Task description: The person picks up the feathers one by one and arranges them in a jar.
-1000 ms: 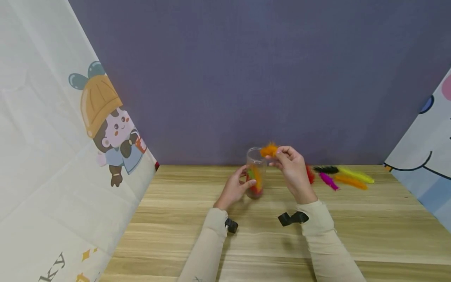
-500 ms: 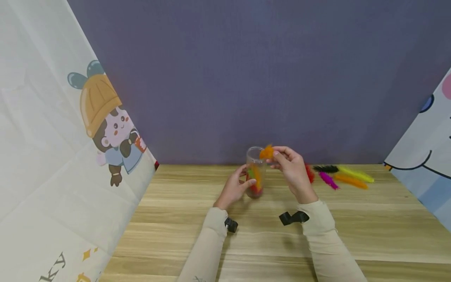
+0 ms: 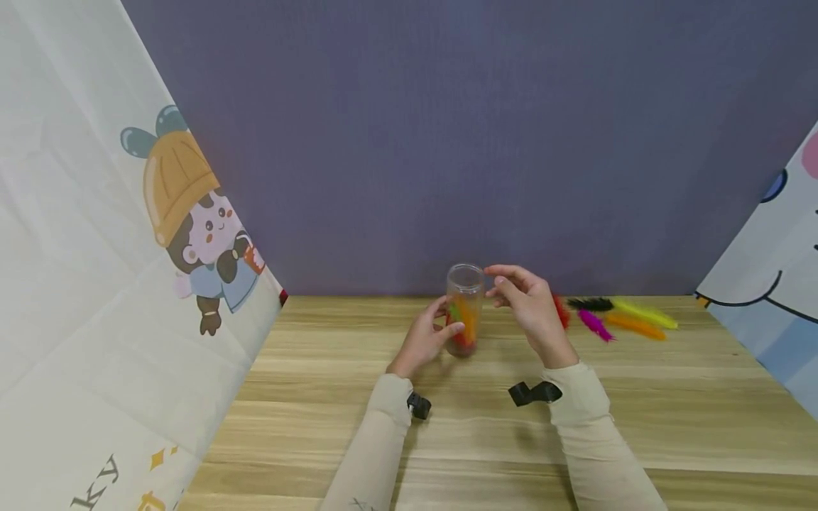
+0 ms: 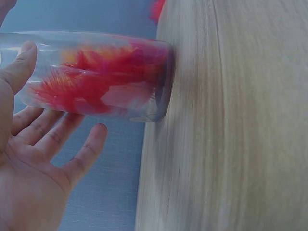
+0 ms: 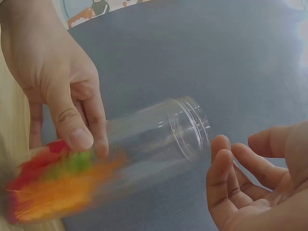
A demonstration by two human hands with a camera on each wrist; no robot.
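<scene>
My left hand (image 3: 420, 342) grips a clear jar (image 3: 467, 287) that stands upright and lidless on the wooden table. Thumb and fingers lie on opposite sides of its body. Red, green and orange feathers (image 5: 57, 192) fill the lower part of the jar, seen best in the right wrist view. Just right of the rim is my right hand (image 3: 533, 309), with nothing between its loosely bent fingers. In the left wrist view red feathers (image 4: 91, 89) press against the jar wall, and the little finger of the left hand sticks out from it.
Right of my right hand lie several loose feathers: black (image 3: 591, 305), yellow (image 3: 645, 314), orange (image 3: 635, 326) and magenta (image 3: 596, 325). A red feather (image 3: 562, 312) is partly hidden behind the right wrist. A dark panel (image 3: 473, 142) rises behind the table (image 3: 473, 440).
The orange feather in my right hand has been let go into the jar, where more orange now shows. My left hand has kept its grip on the jar.
</scene>
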